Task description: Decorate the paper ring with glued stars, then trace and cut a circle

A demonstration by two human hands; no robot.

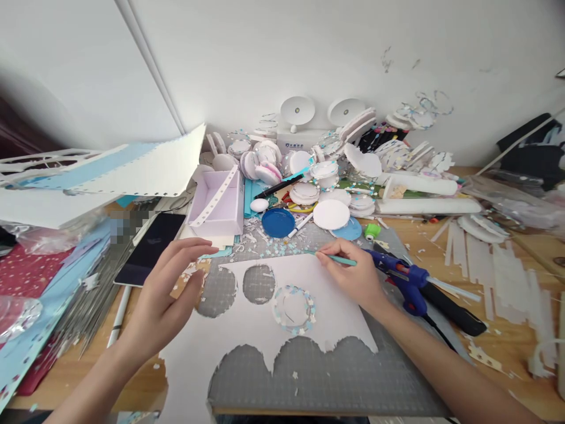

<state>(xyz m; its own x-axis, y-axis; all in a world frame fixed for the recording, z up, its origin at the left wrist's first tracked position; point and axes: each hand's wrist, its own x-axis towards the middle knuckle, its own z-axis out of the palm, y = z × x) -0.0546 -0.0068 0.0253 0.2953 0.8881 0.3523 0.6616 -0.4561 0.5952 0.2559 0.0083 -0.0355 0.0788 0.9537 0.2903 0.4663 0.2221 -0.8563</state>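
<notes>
My right hand (351, 274) pinches a slim teal tool (343, 259), its thin tip pointing left above the top edge of a white foam-like sheet (247, 330). Whether the tool has one arm or two I cannot tell. On the sheet, left of this hand, lies a ring (314, 306) trimmed with small pale blue and white stars. Round holes and scalloped cuts run through the sheet. My left hand (170, 291) is raised over the sheet's left side, fingers apart and holding nothing. Tiny star pieces (282, 249) are scattered on the grey cutting mat (300, 380) beyond the sheet.
A blue glue gun (406, 280) lies beside my right forearm. A lilac box (216, 221), a blue lid (278, 223) and piled white discs (331, 214) stand at the back. On the left are a phone (152, 247) and a bundle of wires (99, 294); white strips (494, 271) lie right.
</notes>
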